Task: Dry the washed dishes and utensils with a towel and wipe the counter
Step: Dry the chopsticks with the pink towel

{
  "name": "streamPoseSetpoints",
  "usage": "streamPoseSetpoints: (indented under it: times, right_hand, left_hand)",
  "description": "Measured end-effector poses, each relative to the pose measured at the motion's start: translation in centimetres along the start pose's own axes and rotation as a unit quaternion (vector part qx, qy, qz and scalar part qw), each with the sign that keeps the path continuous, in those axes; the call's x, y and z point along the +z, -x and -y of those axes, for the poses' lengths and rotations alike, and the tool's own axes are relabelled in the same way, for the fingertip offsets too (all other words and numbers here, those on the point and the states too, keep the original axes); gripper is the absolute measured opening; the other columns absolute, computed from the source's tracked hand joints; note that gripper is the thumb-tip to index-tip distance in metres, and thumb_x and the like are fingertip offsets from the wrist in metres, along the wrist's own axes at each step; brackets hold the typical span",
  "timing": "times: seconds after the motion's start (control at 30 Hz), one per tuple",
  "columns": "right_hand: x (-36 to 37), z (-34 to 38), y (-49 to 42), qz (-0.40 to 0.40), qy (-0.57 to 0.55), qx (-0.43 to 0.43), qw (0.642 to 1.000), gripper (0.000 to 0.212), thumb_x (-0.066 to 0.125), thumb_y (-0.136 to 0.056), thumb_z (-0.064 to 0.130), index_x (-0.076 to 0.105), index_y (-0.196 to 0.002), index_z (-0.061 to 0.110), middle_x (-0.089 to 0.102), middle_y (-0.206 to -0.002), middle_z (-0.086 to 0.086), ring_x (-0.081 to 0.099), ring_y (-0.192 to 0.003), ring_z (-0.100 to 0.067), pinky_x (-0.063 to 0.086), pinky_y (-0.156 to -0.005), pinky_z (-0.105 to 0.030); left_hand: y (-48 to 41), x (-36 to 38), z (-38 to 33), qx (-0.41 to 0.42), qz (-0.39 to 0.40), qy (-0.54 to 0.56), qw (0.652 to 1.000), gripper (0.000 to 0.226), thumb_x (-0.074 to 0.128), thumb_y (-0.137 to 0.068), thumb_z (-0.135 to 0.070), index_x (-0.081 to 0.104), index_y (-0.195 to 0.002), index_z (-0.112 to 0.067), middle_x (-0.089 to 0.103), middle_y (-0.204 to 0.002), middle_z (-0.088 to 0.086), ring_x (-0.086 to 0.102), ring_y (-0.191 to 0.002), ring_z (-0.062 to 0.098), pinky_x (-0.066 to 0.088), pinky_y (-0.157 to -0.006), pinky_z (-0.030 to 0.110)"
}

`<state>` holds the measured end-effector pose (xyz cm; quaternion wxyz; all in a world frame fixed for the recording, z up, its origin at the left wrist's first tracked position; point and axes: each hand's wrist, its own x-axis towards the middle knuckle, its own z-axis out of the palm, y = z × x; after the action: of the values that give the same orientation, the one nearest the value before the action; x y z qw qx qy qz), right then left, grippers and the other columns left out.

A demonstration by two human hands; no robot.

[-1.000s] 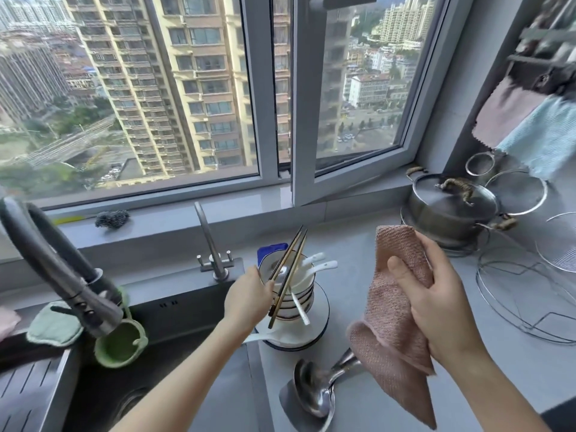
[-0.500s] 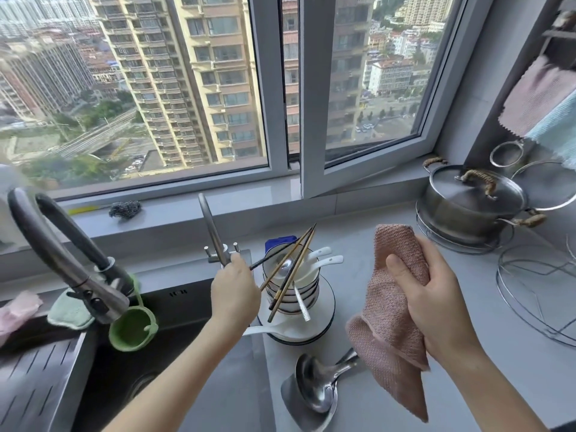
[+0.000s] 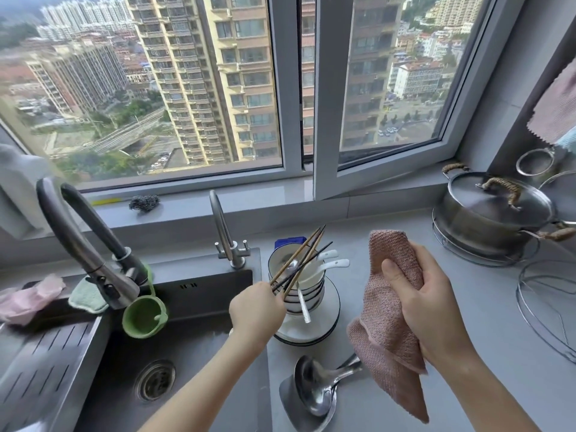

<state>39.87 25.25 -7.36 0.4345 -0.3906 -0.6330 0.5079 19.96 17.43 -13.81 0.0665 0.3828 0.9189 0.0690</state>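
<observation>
1. Bowl stack [image 3: 307, 288] mid-table [image 3: 492, 300]; chopsticks [image 3: 307, 254] slant out of it toward 1 o'clock, closing off the top.
2. 3 o'clock of stack: bare table runs to pot [image 3: 492, 219] and wire rack [image 3: 548, 310]; right hand [image 3: 436, 307] with towel [image 3: 386, 338] hangs over it.
3. 6 o'clock: ladles [image 3: 314, 388] near the plates [image 3: 324, 332].
4. 9 o'clock: open sink [image 3: 193, 353], faucet [image 3: 84, 244] arching over far left.

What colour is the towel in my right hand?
The towel is dusty pink with a nubby weave, seen best in the head view.
</observation>
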Motion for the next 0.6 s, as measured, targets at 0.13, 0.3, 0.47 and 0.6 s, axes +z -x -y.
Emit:
streamPoseSetpoints:
  times: [0.13,0.3,0.47,0.6]
  right_hand:
    - [-0.1,-0.3,-0.2,0.016,-0.003,-0.009,1.0,0.018,0.061,-0.092,0.017,0.063,-0.102,0.031,0.071,-0.092,0.012,0.066,-0.09,-0.01,0.051,-0.092,-0.042]
    - [0.0,-0.8,-0.6,0.0,-0.019,-0.029,0.999,0.01,0.056,-0.095,0.023,0.063,-0.094,0.03,0.067,-0.081,0.01,0.063,-0.082,-0.016,0.05,-0.083,-0.044]
    - [-0.6,0.3,-2.0,-0.057,-0.06,-0.051,0.995,0.019,0.051,-0.098,0.029,0.062,-0.084,0.036,0.059,-0.071,0.012,0.054,-0.072,-0.012,0.043,-0.072,-0.036]
    - [2.0,4.3,-2.2,-0.028,-0.082,-0.203,0.975,0.02,0.039,-0.102,0.022,0.055,-0.096,0.033,0.058,-0.074,0.03,0.049,-0.062,0.011,0.044,-0.068,-0.012]
  left_hand:
    - [-0.2,-0.8,-0.4,-0.028,0.013,0.014,0.999,0.024,0.044,-0.095,-0.034,0.055,-0.087,-0.014,0.057,-0.081,-0.001,0.053,-0.075,0.022,0.036,-0.063,0.025]
    - [-0.1,-2.6,-0.4,-0.027,0.019,0.039,0.999,0.032,0.037,-0.099,-0.034,0.057,-0.09,-0.011,0.063,-0.093,0.005,0.06,-0.093,0.027,0.037,-0.069,0.027]
    - [1.1,-6.8,0.6,-0.016,0.018,0.194,0.981,0.039,0.032,-0.101,-0.028,0.059,-0.088,-0.004,0.058,-0.08,0.008,0.053,-0.076,0.025,0.035,-0.065,0.032]
    - [2.1,-11.0,0.4,-0.006,0.11,0.423,0.9,0.036,0.032,-0.103,-0.027,0.054,-0.082,-0.009,0.043,-0.062,-0.002,0.036,-0.054,0.011,0.029,-0.051,0.024]
